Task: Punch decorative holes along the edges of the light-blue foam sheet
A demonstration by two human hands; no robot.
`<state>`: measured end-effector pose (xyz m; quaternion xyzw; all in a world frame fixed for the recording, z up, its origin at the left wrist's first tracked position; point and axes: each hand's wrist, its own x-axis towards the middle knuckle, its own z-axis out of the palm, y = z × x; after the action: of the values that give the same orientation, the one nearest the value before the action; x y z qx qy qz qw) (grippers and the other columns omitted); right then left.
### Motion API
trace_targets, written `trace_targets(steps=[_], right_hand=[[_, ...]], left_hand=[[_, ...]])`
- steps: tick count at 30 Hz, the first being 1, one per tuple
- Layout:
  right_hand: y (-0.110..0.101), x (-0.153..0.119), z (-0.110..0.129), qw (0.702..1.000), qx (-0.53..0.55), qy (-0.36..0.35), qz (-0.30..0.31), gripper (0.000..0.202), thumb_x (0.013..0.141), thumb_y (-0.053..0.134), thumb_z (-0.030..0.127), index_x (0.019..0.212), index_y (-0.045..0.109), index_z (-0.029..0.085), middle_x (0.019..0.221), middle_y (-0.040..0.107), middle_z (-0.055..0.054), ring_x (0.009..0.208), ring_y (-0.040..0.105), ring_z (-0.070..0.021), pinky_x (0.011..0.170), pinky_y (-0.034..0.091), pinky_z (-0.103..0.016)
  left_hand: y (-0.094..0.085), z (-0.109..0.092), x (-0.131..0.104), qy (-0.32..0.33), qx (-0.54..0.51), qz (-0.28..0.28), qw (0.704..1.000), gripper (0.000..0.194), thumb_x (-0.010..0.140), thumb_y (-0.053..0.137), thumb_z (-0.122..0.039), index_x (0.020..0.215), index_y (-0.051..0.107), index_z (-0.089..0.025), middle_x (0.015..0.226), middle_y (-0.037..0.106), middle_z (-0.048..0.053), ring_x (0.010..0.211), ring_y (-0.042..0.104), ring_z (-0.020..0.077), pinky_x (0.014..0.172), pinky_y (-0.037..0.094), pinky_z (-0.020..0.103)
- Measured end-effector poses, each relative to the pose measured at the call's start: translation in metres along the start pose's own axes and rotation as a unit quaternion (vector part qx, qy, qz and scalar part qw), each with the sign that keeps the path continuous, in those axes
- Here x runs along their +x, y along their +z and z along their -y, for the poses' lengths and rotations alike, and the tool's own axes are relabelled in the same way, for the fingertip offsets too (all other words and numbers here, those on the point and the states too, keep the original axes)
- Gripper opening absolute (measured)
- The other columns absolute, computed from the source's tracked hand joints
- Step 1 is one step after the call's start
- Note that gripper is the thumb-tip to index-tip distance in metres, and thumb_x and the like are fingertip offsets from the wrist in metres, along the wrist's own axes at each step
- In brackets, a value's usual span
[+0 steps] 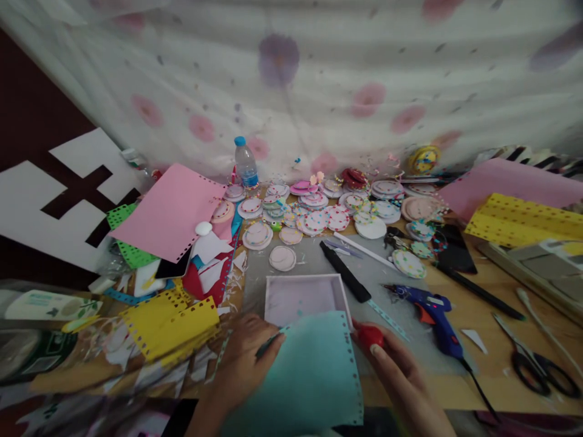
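While the teal sheet (314,379) lies between the two hands at the near side of the wooden table (492,323), its far part covers the near portion of a shallow white tray (305,292). The left hand (247,350) is upon the upper left area of this sheet, with thumb and bent fingers brought together on the paper; a small dark piece shows between them, but I cannot tell what it is. On the opposite side, the right hand (395,359) is just beside the right edge of the sheet, where a row of small holes runs. Its thumb and fingers are closed around a red object (371,337) of rounded form; whether this object touches the paper, I cannot tell. Under the tray there is a grey mat (312,258), and on it, to the right of the tray, a long black tool (345,271) lies diagonally. Near the right hand, a blue glue gun (432,312) lies with its nozzle to the left, and black-handled scissors (531,358) are farther right. Behind the tray, many decorated round discs (314,221) are grouped closely. To the left of the left hand lies yellow perforated paper (170,321), and behind it a pink sheet (170,209).
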<state>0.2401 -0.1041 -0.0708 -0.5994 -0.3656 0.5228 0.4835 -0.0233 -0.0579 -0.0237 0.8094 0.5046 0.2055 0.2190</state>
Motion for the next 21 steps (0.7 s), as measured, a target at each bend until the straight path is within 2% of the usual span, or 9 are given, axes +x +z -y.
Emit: trace_targets(steps=[3,7,9,12,15,18,21], right_hand=[[-0.005,0.008,0.003,0.999,-0.04,-0.025,0.025,0.04,0.083,0.061,0.044,0.118,0.058,0.024,0.124,0.062,-0.008,0.116,0.056,-0.0252,0.102,0.042,-0.036],[-0.012,0.008,0.027,0.984,-0.107,-0.123,0.077,0.041,0.088,0.054,0.039,0.127,0.049,0.027,0.125,0.058,-0.008,0.115,0.055,-0.024,0.099,0.045,-0.036],[-0.013,0.006,0.043,0.964,-0.165,-0.171,0.119,0.04,0.091,0.05,0.036,0.129,0.046,0.028,0.125,0.055,-0.008,0.118,0.052,-0.0234,0.099,0.043,-0.036],[-0.009,0.006,0.064,0.92,-0.241,-0.244,0.188,0.041,0.091,0.05,0.032,0.131,0.042,0.03,0.133,0.049,-0.007,0.126,0.044,-0.024,0.106,0.035,-0.04],[-0.004,0.011,0.078,0.885,-0.276,-0.283,0.245,0.041,0.09,0.053,0.03,0.13,0.042,0.032,0.141,0.042,-0.006,0.13,0.039,-0.0236,0.107,0.032,-0.039],[0.002,0.019,0.088,0.861,-0.298,-0.3,0.282,0.04,0.089,0.055,0.029,0.127,0.044,0.031,0.134,0.05,-0.006,0.124,0.046,-0.0221,0.102,0.038,-0.036],[0.006,0.029,0.091,0.851,-0.308,-0.308,0.293,0.035,0.088,0.057,0.029,0.122,0.048,0.029,0.118,0.059,-0.006,0.112,0.055,-0.021,0.092,0.045,-0.031]], left_hand=[[-0.002,-0.005,-0.002,-0.005,0.003,0.021,1.0,0.022,0.092,0.048,-0.022,0.079,0.065,-0.017,0.072,0.065,0.002,0.074,0.057,0.0169,0.073,0.043,0.03],[-0.004,-0.01,-0.009,-0.052,-0.011,0.017,0.998,0.021,0.091,0.05,-0.028,0.083,0.067,-0.019,0.075,0.064,0.003,0.077,0.058,0.0172,0.07,0.043,0.027],[-0.004,-0.013,-0.011,-0.065,-0.036,0.012,0.997,0.021,0.091,0.05,-0.03,0.087,0.068,-0.02,0.077,0.064,0.003,0.078,0.058,0.0164,0.07,0.043,0.026],[-0.006,-0.016,-0.011,-0.049,-0.083,0.006,0.995,0.019,0.091,0.052,-0.029,0.084,0.067,-0.02,0.074,0.063,0.002,0.075,0.058,0.0147,0.07,0.042,0.024],[-0.009,-0.018,-0.01,-0.043,-0.11,-0.002,0.993,0.02,0.09,0.053,-0.029,0.08,0.067,-0.019,0.074,0.063,0.001,0.073,0.058,0.0136,0.068,0.043,0.023],[-0.015,-0.016,-0.007,-0.041,-0.123,-0.013,0.991,0.017,0.089,0.055,-0.029,0.082,0.068,-0.02,0.077,0.064,0.001,0.074,0.059,0.0135,0.069,0.044,0.023],[-0.02,-0.012,-0.001,-0.025,-0.119,-0.008,0.993,0.016,0.088,0.057,-0.028,0.08,0.067,-0.02,0.073,0.064,0.0,0.073,0.06,0.0132,0.068,0.044,0.022]])
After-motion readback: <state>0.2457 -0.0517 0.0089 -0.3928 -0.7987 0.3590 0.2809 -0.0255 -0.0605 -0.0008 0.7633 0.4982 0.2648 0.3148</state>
